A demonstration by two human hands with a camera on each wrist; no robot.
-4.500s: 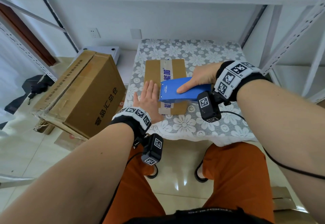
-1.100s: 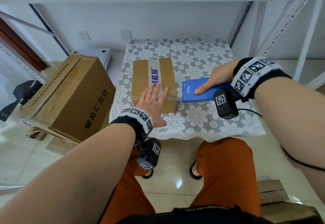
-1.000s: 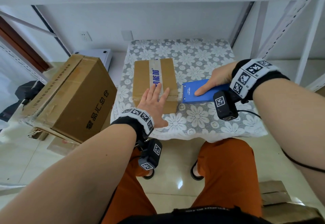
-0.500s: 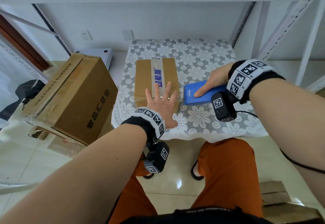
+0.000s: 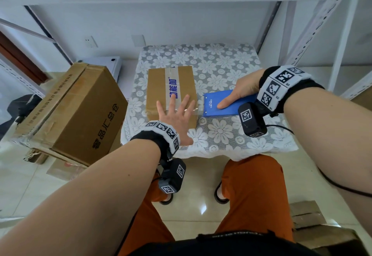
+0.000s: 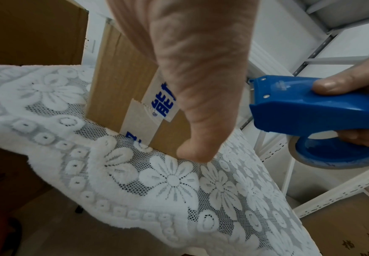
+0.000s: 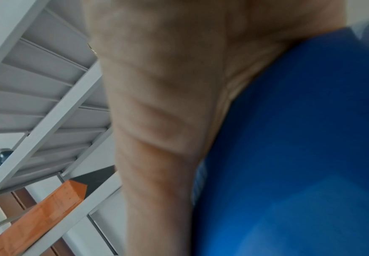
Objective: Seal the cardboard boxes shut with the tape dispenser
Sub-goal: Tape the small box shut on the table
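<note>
A small cardboard box (image 5: 159, 86) stands on the lace-covered table (image 5: 221, 68), with printed white tape (image 5: 172, 86) running along its top seam and down its near face (image 6: 157, 105). My left hand (image 5: 177, 115) lies flat with spread fingers on the box's near top edge, over a clear strip of tape that leads right to the dispenser. My right hand (image 5: 239, 93) grips the blue tape dispenser (image 5: 221, 105) just right of the box, index finger along its top. In the left wrist view the dispenser (image 6: 310, 110) hovers above the cloth, its tape roll underneath.
A large tilted cardboard box (image 5: 76, 113) stands on the floor left of the table. White metal shelving (image 5: 322, 24) surrounds the table at the back and right. More cardboard (image 5: 310, 215) lies on the floor at lower right. My knees are below the table's near edge.
The dispenser came off the box top and moved to its right side. My left hand slid from the box's left edge up onto its near top edge, fingers spread wider.
</note>
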